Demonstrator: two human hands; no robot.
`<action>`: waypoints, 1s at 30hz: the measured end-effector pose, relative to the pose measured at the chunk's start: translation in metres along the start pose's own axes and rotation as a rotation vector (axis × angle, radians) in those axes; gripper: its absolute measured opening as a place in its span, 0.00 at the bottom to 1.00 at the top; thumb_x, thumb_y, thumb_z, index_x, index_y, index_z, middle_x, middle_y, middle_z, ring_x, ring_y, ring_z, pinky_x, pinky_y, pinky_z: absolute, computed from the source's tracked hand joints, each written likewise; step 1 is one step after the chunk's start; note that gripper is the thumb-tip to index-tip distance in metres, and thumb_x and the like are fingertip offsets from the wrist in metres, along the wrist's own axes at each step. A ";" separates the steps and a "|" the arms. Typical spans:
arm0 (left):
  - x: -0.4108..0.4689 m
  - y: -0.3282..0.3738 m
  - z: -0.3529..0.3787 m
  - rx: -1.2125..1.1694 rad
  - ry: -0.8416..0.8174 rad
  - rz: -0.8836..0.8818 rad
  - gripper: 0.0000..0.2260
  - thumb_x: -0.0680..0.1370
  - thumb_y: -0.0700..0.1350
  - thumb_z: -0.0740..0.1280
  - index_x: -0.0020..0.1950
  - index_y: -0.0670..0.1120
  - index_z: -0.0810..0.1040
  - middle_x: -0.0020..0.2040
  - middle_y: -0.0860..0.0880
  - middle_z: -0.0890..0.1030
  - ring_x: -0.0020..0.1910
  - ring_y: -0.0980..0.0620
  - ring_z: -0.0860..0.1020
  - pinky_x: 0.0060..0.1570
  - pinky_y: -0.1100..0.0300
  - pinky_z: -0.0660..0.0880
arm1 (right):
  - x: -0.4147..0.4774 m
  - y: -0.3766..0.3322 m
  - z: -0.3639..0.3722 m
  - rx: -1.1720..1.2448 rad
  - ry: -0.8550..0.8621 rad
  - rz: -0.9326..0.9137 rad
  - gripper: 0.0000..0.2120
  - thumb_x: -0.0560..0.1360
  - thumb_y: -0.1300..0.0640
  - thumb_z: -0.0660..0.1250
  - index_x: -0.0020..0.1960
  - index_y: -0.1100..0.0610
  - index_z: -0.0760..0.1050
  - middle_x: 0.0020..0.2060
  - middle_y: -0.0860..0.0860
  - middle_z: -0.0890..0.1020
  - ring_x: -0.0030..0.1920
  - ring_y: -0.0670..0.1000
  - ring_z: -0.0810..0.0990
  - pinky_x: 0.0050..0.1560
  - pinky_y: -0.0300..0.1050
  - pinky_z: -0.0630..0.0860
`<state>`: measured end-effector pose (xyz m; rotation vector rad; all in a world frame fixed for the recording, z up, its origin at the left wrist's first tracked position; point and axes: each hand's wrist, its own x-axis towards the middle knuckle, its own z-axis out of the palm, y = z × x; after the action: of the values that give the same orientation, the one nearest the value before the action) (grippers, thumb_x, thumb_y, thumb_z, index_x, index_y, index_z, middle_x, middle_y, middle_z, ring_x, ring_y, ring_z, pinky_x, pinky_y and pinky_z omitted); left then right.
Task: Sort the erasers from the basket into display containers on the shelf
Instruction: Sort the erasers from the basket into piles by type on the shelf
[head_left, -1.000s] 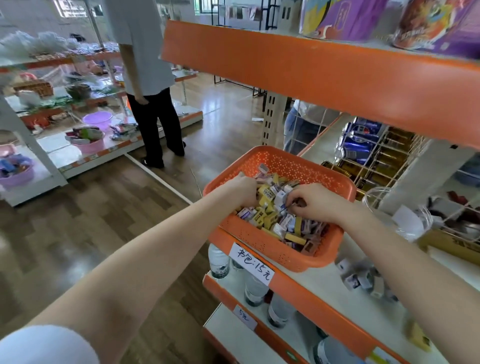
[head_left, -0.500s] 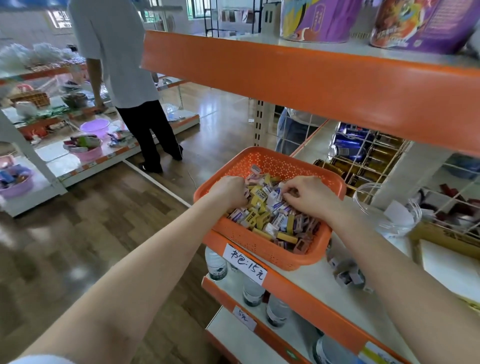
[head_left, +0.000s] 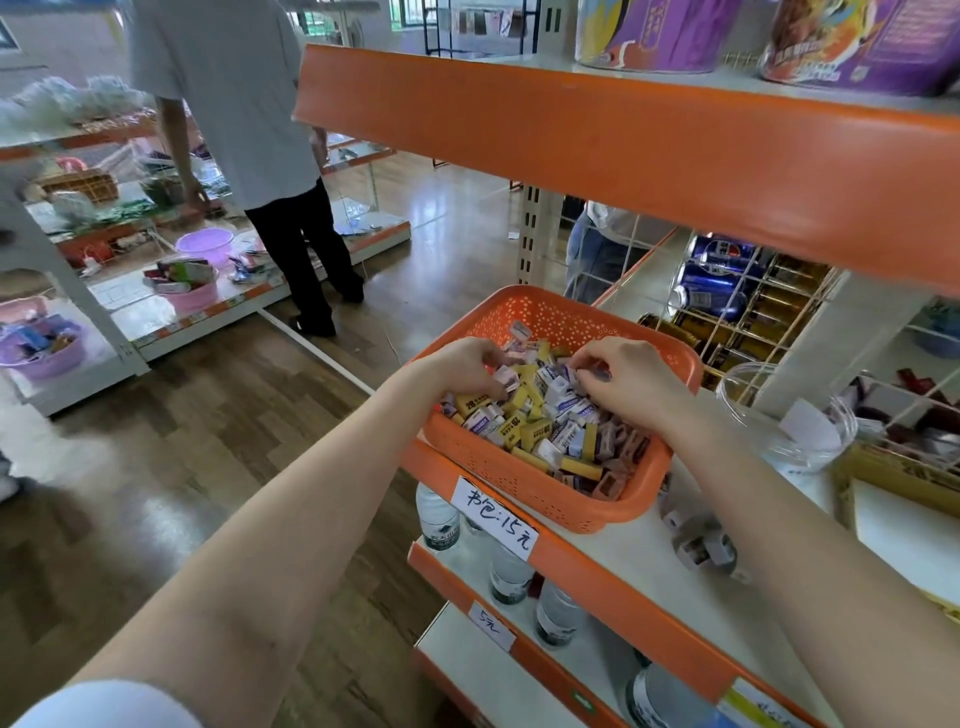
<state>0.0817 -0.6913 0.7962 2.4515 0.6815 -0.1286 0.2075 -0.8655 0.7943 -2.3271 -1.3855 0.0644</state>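
1. Erasers (head_left: 540, 415) first: yellow ones and white-and-purple ones, way too many to count, all heaped in one orange basket (head_left: 545, 499); both hands are in the pile
2. right-hand fingertips (head_left: 582, 364) are bunched tight, thumb against forefinger, pinching one of the erasers near the middle of the heap; the rest of the right hand (head_left: 628, 384) arches over the pile
3. left-hand fingers (head_left: 491, 382) are curled down onto the erasers at the basket's left side; honestly can't tell if the left hand (head_left: 457, 369) actually has one gripped or is only touching
4. the basket sits at the front corner of the white shelf (head_left: 623, 561), overhanging its orange edge a bit
5. just right of the basket: a small cluster of loose greyish pieces (head_left: 696, 540), too blurry to count; further back, one clear round container (head_left: 789, 415)
6. two handwritten price labels (head_left: 493, 512) on the orange edges; four water bottles (head_left: 439, 519) that I can count on the shelf below
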 end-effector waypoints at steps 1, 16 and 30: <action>0.000 -0.001 0.000 -0.011 -0.009 0.004 0.24 0.72 0.45 0.73 0.66 0.49 0.72 0.66 0.49 0.72 0.63 0.50 0.71 0.60 0.57 0.68 | 0.000 0.000 0.000 -0.008 -0.005 -0.004 0.10 0.76 0.57 0.62 0.56 0.53 0.78 0.55 0.49 0.79 0.48 0.48 0.76 0.47 0.40 0.70; -0.001 0.003 0.002 -0.286 0.080 0.231 0.16 0.73 0.46 0.72 0.59 0.54 0.75 0.35 0.51 0.66 0.33 0.54 0.67 0.37 0.62 0.66 | 0.000 0.001 0.000 -0.025 -0.024 -0.008 0.10 0.76 0.56 0.64 0.56 0.52 0.78 0.55 0.50 0.78 0.50 0.48 0.74 0.50 0.41 0.68; -0.030 0.013 -0.013 -0.818 -0.026 0.148 0.17 0.74 0.38 0.71 0.62 0.46 0.74 0.46 0.47 0.80 0.44 0.53 0.81 0.44 0.57 0.81 | -0.006 -0.004 -0.008 0.051 -0.073 -0.193 0.07 0.73 0.59 0.68 0.51 0.52 0.80 0.46 0.45 0.80 0.46 0.43 0.78 0.48 0.38 0.74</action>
<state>0.0612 -0.7062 0.8211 1.6953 0.4176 0.1527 0.2030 -0.8712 0.8021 -2.1586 -1.6181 0.1264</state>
